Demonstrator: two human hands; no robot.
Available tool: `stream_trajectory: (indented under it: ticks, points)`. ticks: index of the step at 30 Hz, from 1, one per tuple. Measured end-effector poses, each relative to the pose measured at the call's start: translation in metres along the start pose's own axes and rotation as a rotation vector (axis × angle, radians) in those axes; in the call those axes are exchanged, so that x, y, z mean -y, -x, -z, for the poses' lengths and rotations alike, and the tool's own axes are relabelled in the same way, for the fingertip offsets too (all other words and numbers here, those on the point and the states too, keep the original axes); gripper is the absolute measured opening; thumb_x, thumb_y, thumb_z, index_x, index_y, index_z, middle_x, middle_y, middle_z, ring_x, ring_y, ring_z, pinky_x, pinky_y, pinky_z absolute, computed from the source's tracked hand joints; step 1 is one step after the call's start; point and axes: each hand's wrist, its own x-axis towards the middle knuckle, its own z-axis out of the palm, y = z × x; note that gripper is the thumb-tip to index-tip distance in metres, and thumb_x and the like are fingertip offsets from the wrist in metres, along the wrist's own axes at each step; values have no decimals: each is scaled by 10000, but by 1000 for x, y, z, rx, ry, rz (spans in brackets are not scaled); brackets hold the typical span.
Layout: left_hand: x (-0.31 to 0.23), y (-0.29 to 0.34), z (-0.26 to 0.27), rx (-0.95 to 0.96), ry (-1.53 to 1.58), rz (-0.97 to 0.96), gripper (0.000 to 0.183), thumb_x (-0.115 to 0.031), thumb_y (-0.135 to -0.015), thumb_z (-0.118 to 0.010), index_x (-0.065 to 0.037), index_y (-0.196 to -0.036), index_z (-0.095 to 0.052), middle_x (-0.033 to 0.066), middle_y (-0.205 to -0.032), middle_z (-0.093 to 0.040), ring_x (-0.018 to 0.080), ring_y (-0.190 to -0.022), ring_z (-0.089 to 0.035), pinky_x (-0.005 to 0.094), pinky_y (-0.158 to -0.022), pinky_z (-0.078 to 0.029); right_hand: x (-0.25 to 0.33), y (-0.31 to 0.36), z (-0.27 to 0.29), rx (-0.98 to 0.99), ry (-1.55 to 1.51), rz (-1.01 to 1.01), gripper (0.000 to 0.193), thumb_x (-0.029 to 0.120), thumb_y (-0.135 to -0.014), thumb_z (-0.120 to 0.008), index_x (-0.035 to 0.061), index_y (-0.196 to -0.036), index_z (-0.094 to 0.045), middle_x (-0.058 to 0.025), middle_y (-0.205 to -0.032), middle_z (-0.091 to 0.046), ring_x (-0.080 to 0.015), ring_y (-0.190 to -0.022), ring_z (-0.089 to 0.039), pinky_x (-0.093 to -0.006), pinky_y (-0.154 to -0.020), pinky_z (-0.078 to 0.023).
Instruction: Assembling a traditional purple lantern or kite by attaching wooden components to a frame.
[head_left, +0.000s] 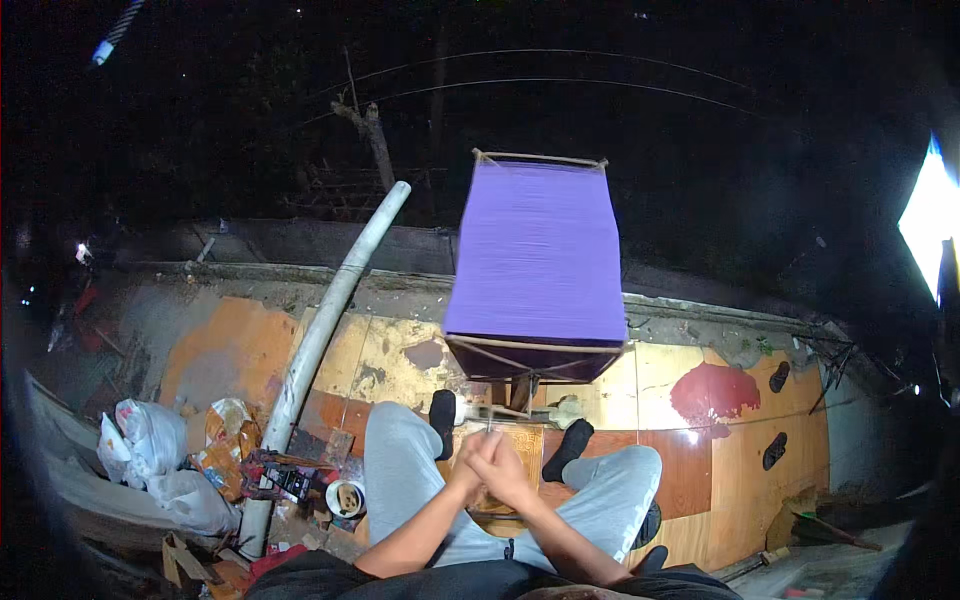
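Here the left hand (pixel 467 467) and right hand (pixel 504 474) meet, pressed together; how far they close, and on what, can't be told. Just beyond rises the purple frame (pixel 535 250), and a stray kick from the right foot (pixel 568 449) could likely jolt or tip it.

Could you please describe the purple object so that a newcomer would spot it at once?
From the patchy orange floor, look past the joined hands. The purple object is large and boxy, edged with thin sticks; its vivid colour sets it apart from the pale pole on its left.
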Motion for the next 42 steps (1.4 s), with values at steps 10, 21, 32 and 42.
stream_trajectory:
  ticks: [10, 21, 32, 42]
  points:
    - [47, -20, -166, 589, 429, 372, 359, -454, -935, -496, -101, -961, -557, 13, -834, -576, 119, -775, -547, 247, -659, -439, -32, 17, 138, -460, 277, -244, 433, 273, -757, -632, -77, -988, -523, -249, -891, -630, -355, -847, -632, -402, -745, -498]
    - [174, -74, -89, 274, 23, 563, 328, -378, -909, -530, -60, -978, -566, 64, -853, -609, 146, -795, -570, 289, -678, -458, -230, -53, 48, -206, 12, -807, 462, 427, -835, -561, 2, -1014, -578, -141, -859, -641, -249, -753, -636, -417, -572, -508]
    - [19, -18, 54, 53, -43, 166, 254, -241, -933, -543, -9, -837, -582, 13, -739, -586, 93, -678, -508, 277, -612, -434, -42, -22, -38, 190, -248, -295, 637, 403, -849, -585, -71, -1240, -419, -162, -1146, -520, -237, -1087, -485, -318, -949, -384]
    - [-12, -20, -126, 670, -171, 107, 554, -492, -933, -462, 50, -1020, -534, 207, -947, -625, 235, -861, -572, 366, -755, -458, -40, 13, 118, -518, -129, -186, 203, 148, -792, -655, -19, -891, -594, -68, -795, -611, -141, -740, -574, -279, -658, -478]
